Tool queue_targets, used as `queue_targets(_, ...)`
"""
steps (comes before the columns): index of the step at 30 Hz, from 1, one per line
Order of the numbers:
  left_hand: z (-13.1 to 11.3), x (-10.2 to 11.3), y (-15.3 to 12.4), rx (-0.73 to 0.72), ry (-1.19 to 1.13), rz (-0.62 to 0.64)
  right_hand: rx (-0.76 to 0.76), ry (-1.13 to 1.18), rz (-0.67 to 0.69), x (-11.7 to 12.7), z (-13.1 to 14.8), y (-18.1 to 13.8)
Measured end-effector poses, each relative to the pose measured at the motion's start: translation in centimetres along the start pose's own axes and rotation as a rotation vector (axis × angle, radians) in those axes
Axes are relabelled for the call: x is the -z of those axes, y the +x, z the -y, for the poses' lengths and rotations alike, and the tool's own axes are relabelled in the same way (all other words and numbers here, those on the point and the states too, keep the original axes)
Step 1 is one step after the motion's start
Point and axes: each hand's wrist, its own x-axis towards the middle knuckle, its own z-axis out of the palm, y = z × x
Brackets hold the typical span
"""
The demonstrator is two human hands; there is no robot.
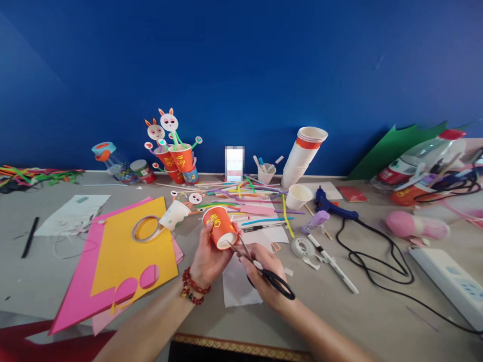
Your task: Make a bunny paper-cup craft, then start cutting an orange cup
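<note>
My left hand (211,254) is wrapped around an orange paper cup (218,225) with yellow lettering. The cup is tilted so that its white base faces down toward me. My right hand (266,269) grips black-handled scissors (278,284), whose blades are parted. One blade tip is at the cup's base; whether it has gone through the paper I cannot tell. Beneath both hands lies a white sheet of paper (239,289). Just behind the held cup, a white cup (175,216) lies on its side beside a small rabbit-face cutout (196,198).
At left, yellow card (139,251) and pink card (81,281) carry a tape roll (138,236). Rabbit-topped cups (181,158) and a leaning cup stack (305,153) stand along the blue wall. Rightward are a glue gun (334,206), its looping cable, a marker (335,266) and a power strip (449,281).
</note>
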Motion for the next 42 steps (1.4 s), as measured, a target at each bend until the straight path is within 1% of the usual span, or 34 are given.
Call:
queue_targets(3,0.0,0.1,0.0,0.007,0.011,0.026,0.012,-0.003,-0.003,-0.1,0.0,0.0)
queue_targets(7,0.1,0.2,0.1,-0.001,0.001,0.013,0.007,0.020,-0.016,-0.2,-0.3,-0.2)
queue_targets(11,0.1,0.3,0.1,0.025,-0.034,0.018,0.000,0.043,-0.020,-0.4,-0.6,-0.3)
queue_targets(16,0.2,0.5,0.3,0.013,-0.012,0.044,0.019,-0.002,-0.040,-0.5,-0.4,-0.3)
queue_targets(20,0.4,0.5,0.3,-0.024,-0.009,0.009,0.098,-0.049,-0.049,-0.5,0.0,-0.3)
queue_targets(23,0.5,0.4,0.2,-0.022,0.018,0.020,0.128,-0.047,-0.054,-0.3,0.1,-0.2)
queue_targets(27,0.5,0.3,0.1,0.007,0.026,0.042,0.096,-0.040,-0.051,0.0,0.1,0.1)
queue_targets(33,0.5,-0.2,-0.1,0.023,-0.006,-0.023,0.071,-0.026,-0.053,0.1,0.4,0.1)
queue_targets(36,0.5,-0.4,-0.2,0.038,-0.029,-0.022,0.063,-0.018,-0.056,0.0,0.4,0.0)
queue_targets(42,0.6,-0.1,0.0,-0.011,0.011,-0.012,0.069,-0.034,-0.084,-0.3,0.3,0.0)
